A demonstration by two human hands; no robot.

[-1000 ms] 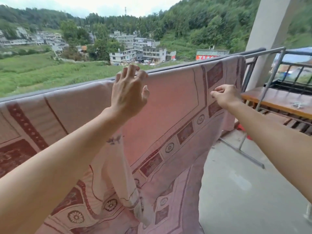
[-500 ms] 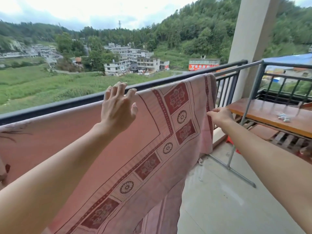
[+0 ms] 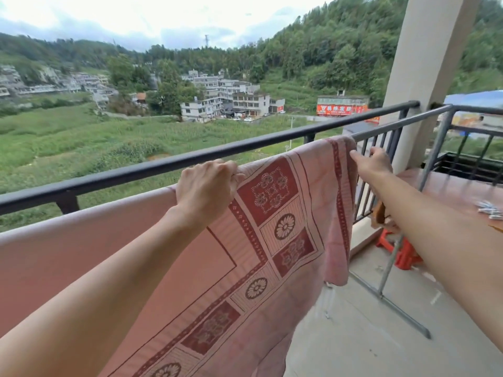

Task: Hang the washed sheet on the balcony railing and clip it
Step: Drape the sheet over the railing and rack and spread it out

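Observation:
The pink sheet (image 3: 285,213), patterned with dark red squares and flowers, hangs over a grey metal bar (image 3: 397,122) just inside the black balcony railing (image 3: 163,165). My left hand (image 3: 206,186) is closed over the sheet's top fold near the middle. At the sheet's top right corner my right hand (image 3: 374,163) pinches the edge, close to the grey bar. The sheet's lower part drops out of view at the bottom. Several pale clips (image 3: 488,210) lie on a wooden table at the right edge.
A wooden table (image 3: 446,189) stands at the right behind the grey rack's leg (image 3: 389,270). A red stool (image 3: 402,253) sits under it. A concrete pillar (image 3: 427,77) rises at the railing's right end. Concrete floor (image 3: 367,336) lies below.
My left hand, open above the sheet before, has come down and closed on its top fold. My right hand rose from the sheet's side edge to its top right corner.

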